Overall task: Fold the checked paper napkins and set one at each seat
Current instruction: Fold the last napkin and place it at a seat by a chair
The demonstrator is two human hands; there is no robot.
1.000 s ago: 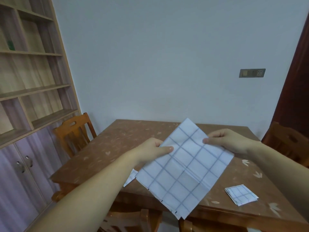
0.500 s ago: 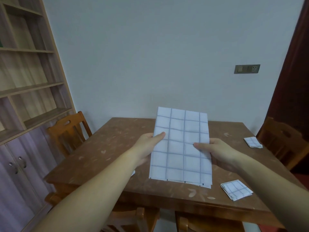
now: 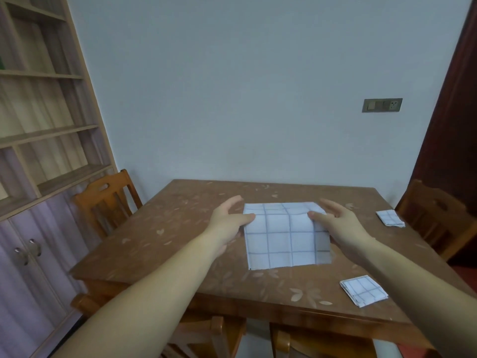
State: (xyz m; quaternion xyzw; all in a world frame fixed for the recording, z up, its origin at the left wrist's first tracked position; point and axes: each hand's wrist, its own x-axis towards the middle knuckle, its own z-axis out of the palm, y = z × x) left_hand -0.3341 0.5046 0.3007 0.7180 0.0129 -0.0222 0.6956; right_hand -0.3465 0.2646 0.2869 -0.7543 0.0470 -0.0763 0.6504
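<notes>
checked napkin (image 3: 286, 239) now lies folded on table (image 3: 167, 223), left hand (image 3: 227, 223) and right hand (image 3: 340, 226) pinching its sides.

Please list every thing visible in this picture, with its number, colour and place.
table: one, brown, leaf pattern, centre.
large napkin: one, white with blue checks, table's middle, partly folded.
folded napkins: two, same checks, table's near right corner and far right edge.
chairs: orange-brown wood, one left, one right, parts of more below near edge.
shelf unit: one, pale wood, left.
socket plate: one, grey, wall.
left hand: one, thumb on napkin's left edge.
right hand: one, thumb on its right edge.
</notes>
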